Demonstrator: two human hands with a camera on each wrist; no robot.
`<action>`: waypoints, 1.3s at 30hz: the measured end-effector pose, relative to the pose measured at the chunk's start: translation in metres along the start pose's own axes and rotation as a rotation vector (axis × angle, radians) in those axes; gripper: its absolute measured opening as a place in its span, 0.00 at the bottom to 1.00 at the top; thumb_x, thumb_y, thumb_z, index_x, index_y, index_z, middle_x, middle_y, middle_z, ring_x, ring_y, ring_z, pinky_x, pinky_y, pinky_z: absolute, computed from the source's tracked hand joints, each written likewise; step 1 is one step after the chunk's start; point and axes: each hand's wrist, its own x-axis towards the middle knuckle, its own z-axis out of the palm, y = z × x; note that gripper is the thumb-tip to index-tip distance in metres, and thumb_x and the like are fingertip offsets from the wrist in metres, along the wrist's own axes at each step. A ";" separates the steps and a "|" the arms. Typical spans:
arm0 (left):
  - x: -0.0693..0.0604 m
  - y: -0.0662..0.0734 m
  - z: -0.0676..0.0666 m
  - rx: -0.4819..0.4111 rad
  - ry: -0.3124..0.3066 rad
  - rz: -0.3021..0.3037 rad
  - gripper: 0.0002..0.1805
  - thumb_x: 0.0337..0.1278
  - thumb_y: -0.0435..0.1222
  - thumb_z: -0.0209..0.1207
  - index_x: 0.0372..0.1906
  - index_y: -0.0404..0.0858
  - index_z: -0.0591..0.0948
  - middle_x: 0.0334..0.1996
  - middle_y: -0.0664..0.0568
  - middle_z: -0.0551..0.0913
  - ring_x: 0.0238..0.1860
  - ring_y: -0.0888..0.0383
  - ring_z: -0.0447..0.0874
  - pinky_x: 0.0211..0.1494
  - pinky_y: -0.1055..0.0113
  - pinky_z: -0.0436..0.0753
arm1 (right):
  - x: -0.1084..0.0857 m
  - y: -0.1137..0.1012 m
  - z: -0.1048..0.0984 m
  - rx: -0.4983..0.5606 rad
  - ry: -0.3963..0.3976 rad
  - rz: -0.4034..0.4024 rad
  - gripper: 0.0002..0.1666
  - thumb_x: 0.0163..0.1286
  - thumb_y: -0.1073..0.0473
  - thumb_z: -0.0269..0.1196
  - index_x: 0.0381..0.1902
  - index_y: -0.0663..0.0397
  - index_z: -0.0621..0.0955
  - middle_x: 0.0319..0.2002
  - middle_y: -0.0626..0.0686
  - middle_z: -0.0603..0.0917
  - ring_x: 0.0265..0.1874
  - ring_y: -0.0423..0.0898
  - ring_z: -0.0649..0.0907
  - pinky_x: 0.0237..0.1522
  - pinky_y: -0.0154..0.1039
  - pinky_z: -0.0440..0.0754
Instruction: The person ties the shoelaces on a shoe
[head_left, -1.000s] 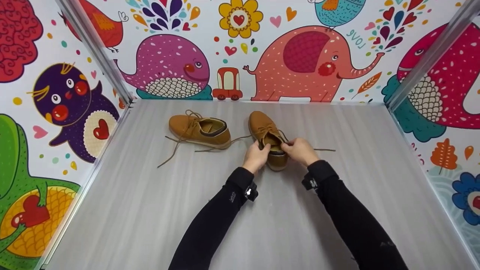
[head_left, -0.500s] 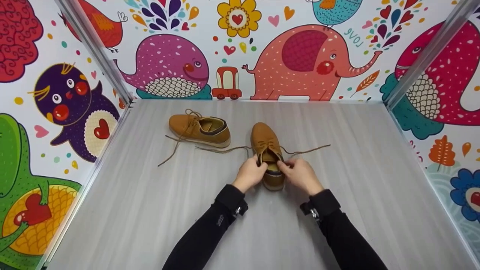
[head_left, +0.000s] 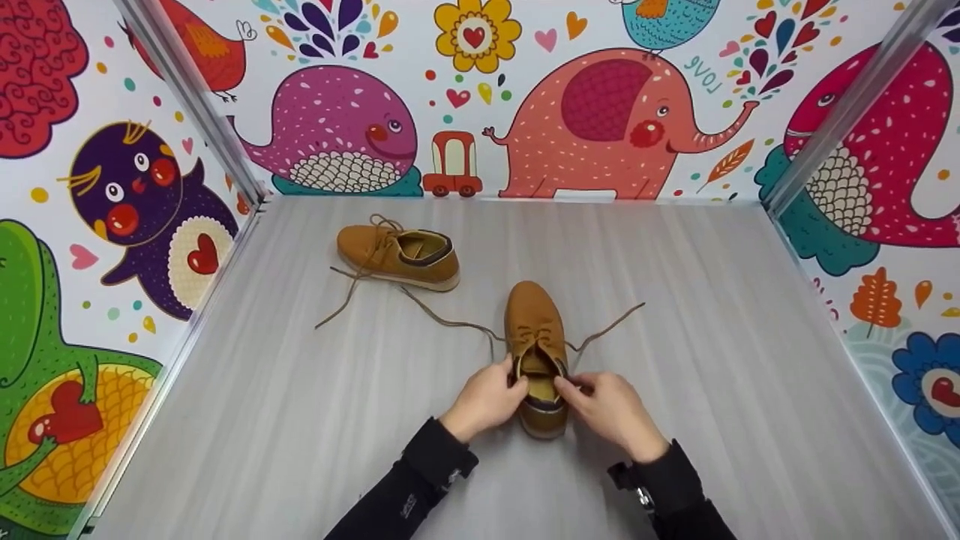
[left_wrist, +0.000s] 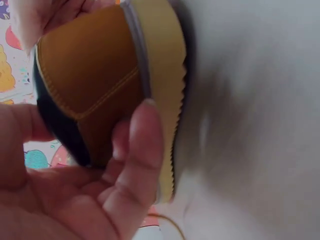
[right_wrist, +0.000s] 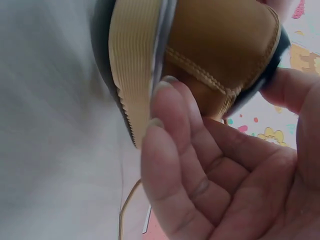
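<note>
I count two tan lace-up shoes with dark padded collars, the farther shoe (head_left: 358, 244) and the nearer shoe (head_left: 532, 306), the latter trailing two thin brown lace lengths (head_left: 450, 324). There are two bare hands, a left hand (head_left: 486, 397) and a right hand (head_left: 613, 411), two black cloth sleeves (head_left: 394, 499), and two small black wrist devices (head_left: 643, 496). I see one pale grey streaked floor (head_left: 300, 405), three printed white walls (head_left: 510, 30), two silver metal corner posts (head_left: 187, 90), two painted whales (head_left: 337, 112), two large flowers (head_left: 475, 36), one coral elephant (head_left: 585, 157), one red car (head_left: 452, 180) and one purple penguin (head_left: 135, 187).
</note>
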 end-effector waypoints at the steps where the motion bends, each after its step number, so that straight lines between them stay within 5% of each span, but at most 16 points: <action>1: -0.004 0.000 0.000 0.000 -0.010 0.001 0.32 0.70 0.41 0.53 0.70 0.24 0.64 0.63 0.32 0.72 0.30 0.54 0.79 0.35 0.62 0.78 | -0.004 0.001 0.000 0.007 -0.004 0.004 0.23 0.71 0.44 0.63 0.44 0.60 0.88 0.38 0.54 0.88 0.30 0.42 0.83 0.37 0.45 0.82; 4: -0.012 -0.002 -0.002 -0.009 -0.029 0.014 0.33 0.70 0.43 0.54 0.69 0.23 0.65 0.63 0.32 0.72 0.30 0.51 0.80 0.34 0.61 0.79 | -0.011 0.006 0.002 0.027 0.016 0.031 0.23 0.71 0.43 0.62 0.43 0.58 0.88 0.34 0.51 0.88 0.30 0.42 0.84 0.40 0.47 0.82; 10: -0.008 -0.011 -0.006 -0.126 0.017 -0.006 0.33 0.74 0.51 0.51 0.66 0.26 0.71 0.54 0.37 0.81 0.49 0.47 0.81 0.54 0.54 0.79 | -0.005 0.020 0.005 0.121 0.135 0.096 0.20 0.75 0.46 0.59 0.36 0.53 0.88 0.21 0.48 0.82 0.22 0.43 0.79 0.33 0.42 0.78; 13: 0.004 -0.015 -0.007 -0.327 0.047 -0.071 0.29 0.73 0.51 0.52 0.62 0.30 0.74 0.40 0.43 0.83 0.34 0.50 0.82 0.39 0.58 0.82 | 0.006 0.024 0.006 0.269 0.128 0.167 0.22 0.76 0.47 0.57 0.33 0.58 0.86 0.16 0.52 0.78 0.17 0.45 0.76 0.25 0.39 0.75; 17: 0.021 -0.016 -0.007 -0.661 0.083 -0.167 0.25 0.72 0.46 0.56 0.61 0.31 0.74 0.34 0.46 0.78 0.23 0.57 0.77 0.24 0.69 0.77 | 0.022 0.026 0.008 0.496 0.090 0.301 0.24 0.76 0.47 0.57 0.35 0.65 0.84 0.13 0.51 0.73 0.14 0.44 0.74 0.20 0.36 0.75; 22: 0.034 -0.006 -0.014 -0.836 0.164 -0.182 0.21 0.69 0.41 0.59 0.57 0.29 0.77 0.34 0.49 0.76 0.25 0.61 0.73 0.27 0.71 0.74 | 0.037 0.022 0.008 0.592 0.047 0.380 0.19 0.75 0.53 0.59 0.43 0.68 0.82 0.15 0.49 0.73 0.14 0.41 0.73 0.19 0.35 0.74; 26: 0.037 0.004 -0.028 -0.868 0.211 -0.102 0.15 0.70 0.39 0.59 0.46 0.28 0.79 0.30 0.50 0.76 0.25 0.61 0.73 0.27 0.72 0.73 | 0.047 0.018 0.007 0.580 0.026 0.357 0.14 0.71 0.58 0.62 0.43 0.67 0.82 0.17 0.48 0.74 0.15 0.41 0.74 0.20 0.35 0.75; 31: 0.033 0.007 -0.050 -0.783 0.263 0.038 0.12 0.72 0.35 0.56 0.40 0.27 0.80 0.26 0.51 0.75 0.25 0.59 0.73 0.26 0.73 0.72 | 0.055 0.021 0.008 0.517 -0.053 0.340 0.21 0.69 0.48 0.66 0.24 0.57 0.77 0.13 0.44 0.69 0.11 0.39 0.69 0.16 0.34 0.68; 34: 0.030 0.007 -0.061 -0.722 0.285 0.070 0.11 0.72 0.35 0.55 0.39 0.28 0.80 0.28 0.50 0.76 0.27 0.57 0.74 0.28 0.72 0.74 | 0.054 0.026 0.009 0.496 -0.086 0.369 0.24 0.68 0.45 0.66 0.20 0.54 0.74 0.13 0.44 0.68 0.11 0.40 0.69 0.16 0.34 0.67; 39: 0.030 0.009 -0.076 -0.635 0.307 0.085 0.12 0.73 0.36 0.55 0.40 0.29 0.81 0.31 0.46 0.79 0.29 0.57 0.76 0.31 0.70 0.76 | 0.051 0.031 0.009 0.559 -0.081 0.379 0.20 0.70 0.48 0.65 0.28 0.58 0.79 0.18 0.47 0.73 0.15 0.41 0.73 0.19 0.34 0.73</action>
